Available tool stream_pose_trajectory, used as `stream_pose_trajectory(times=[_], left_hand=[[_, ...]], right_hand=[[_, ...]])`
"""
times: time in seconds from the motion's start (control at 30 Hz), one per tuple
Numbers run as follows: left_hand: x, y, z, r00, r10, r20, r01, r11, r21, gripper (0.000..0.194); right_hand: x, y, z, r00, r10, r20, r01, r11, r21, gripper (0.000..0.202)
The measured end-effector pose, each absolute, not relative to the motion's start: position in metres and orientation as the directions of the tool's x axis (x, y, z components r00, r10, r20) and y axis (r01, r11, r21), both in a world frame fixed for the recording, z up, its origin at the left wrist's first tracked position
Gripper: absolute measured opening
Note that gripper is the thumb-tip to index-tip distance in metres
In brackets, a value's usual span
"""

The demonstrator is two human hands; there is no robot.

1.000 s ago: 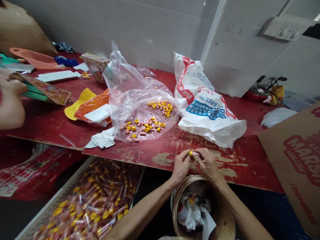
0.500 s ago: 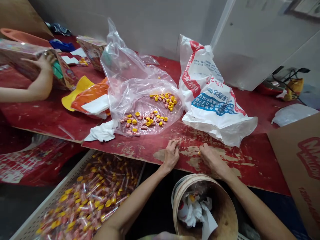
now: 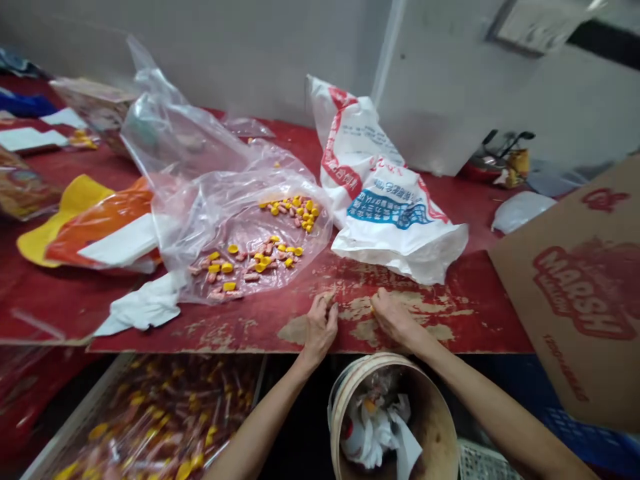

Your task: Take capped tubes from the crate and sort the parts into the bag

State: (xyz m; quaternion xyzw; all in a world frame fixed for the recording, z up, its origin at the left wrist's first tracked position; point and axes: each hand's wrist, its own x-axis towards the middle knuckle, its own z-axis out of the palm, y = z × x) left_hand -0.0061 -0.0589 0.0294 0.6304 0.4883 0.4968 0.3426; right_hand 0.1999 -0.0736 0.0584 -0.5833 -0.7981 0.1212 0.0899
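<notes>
My left hand [image 3: 321, 325] rests at the front edge of the worn red table [image 3: 205, 331], its fingers curled closed; what they hold, if anything, is hidden. To its right, my right hand [image 3: 393, 319] is pinched closed over the tabletop, with a bit of a small yellow cap [image 3: 373, 309] showing at the fingertips. Beyond both hands a clear plastic bag [image 3: 210, 200] lies spread out, with pink pieces and yellow caps [image 3: 261, 264] on it. A white printed sack [image 3: 390, 207] lies crumpled behind my right hand.
Below the edge stand a bucket [image 3: 440, 427] with crumpled waste and a crate [image 3: 75, 420] of yellow-capped tubes. A cardboard box [image 3: 575, 360] is at right. Left lie a white cloth [image 3: 145, 303], an orange packet [image 3: 95, 233] and a yellow visor-like piece [image 3: 70, 207].
The view has turned to the right, so the table's things appear further left and another person's arm is out of sight. Both my hands stay closed at the table edge.
</notes>
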Motion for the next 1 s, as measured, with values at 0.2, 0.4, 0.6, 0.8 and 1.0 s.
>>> stream_pose_trajectory(times=[0.2, 0.4, 0.6, 0.8, 1.0], left_hand=[[-0.003, -0.078, 0.045, 0.224, 0.974, 0.005, 0.013, -0.008, 1.000, 0.039], [-0.052, -0.102, 0.076, 0.182, 0.964, -0.195, -0.064, 0.210, 0.976, 0.049], [-0.185, -0.151, 0.049, -0.119, 0.934, -0.336, 0.189, 0.353, 0.916, 0.048], [-0.280, -0.189, -0.023, -0.407, 0.868, -0.284, 0.569, 0.484, 0.665, 0.023], [-0.253, -0.171, -0.013, -0.314, 0.906, -0.285, 0.800, 0.414, 0.434, 0.020]], right_hand=[[0.160, -0.081, 0.093, -0.385, 0.918, 0.095, 0.782, 0.379, -0.495, 0.014], [0.168, -0.076, 0.111, -0.416, 0.892, 0.178, 0.650, 0.429, -0.628, 0.021], [0.290, -0.049, 0.089, 0.155, 0.899, 0.409, 0.910, 0.031, -0.413, 0.037], [0.360, -0.011, 0.052, 0.138, 0.950, 0.281, 0.977, -0.084, -0.195, 0.019], [0.341, 0.049, 0.042, 0.075, 0.960, 0.271, 0.974, -0.012, -0.228, 0.015]])
